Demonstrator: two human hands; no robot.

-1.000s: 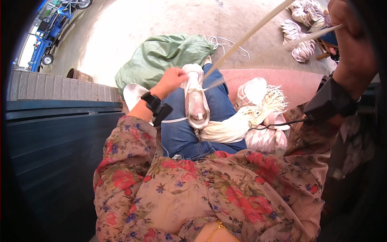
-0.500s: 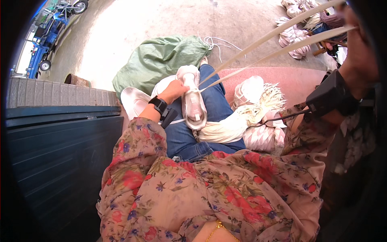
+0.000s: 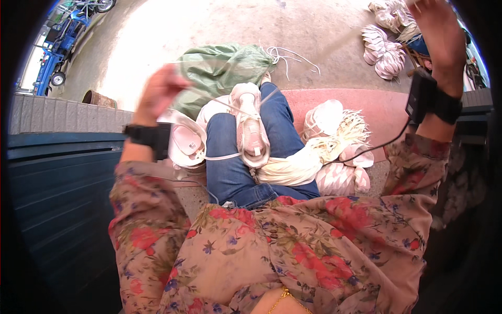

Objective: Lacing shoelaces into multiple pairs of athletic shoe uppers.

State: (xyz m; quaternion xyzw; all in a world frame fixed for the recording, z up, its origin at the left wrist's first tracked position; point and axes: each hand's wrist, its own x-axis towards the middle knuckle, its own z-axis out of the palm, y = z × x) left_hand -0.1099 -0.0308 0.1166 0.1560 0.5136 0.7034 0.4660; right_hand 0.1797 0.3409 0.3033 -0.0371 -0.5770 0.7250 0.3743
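Observation:
A white sneaker (image 3: 251, 131) lies sole-down along my left thigh, on blue jeans. My left hand (image 3: 159, 91) is lifted off it to the left, blurred, its fingers pinched on a thin white lace (image 3: 225, 104) that runs back to the shoe. My right hand (image 3: 439, 31) is raised high at the upper right, fingers curled; a faint blurred pale strand stretches from it toward the left hand. Both wrists carry black bands, with a cable hanging from the right one. A bundle of white laces (image 3: 293, 167) rests against my right thigh.
More white shoes lie left of my leg (image 3: 183, 141) and to the right (image 3: 340, 178) on a red mat (image 3: 376, 110). A green sack (image 3: 219, 68) sits ahead, a heap of white shoes (image 3: 384, 44) at far right, a blue wall (image 3: 57, 183) to the left.
My left hand has come off the sneaker and swung up and left, drawing the lace out. My right hand stays high at the right; the taut laces are now only a faint blur.

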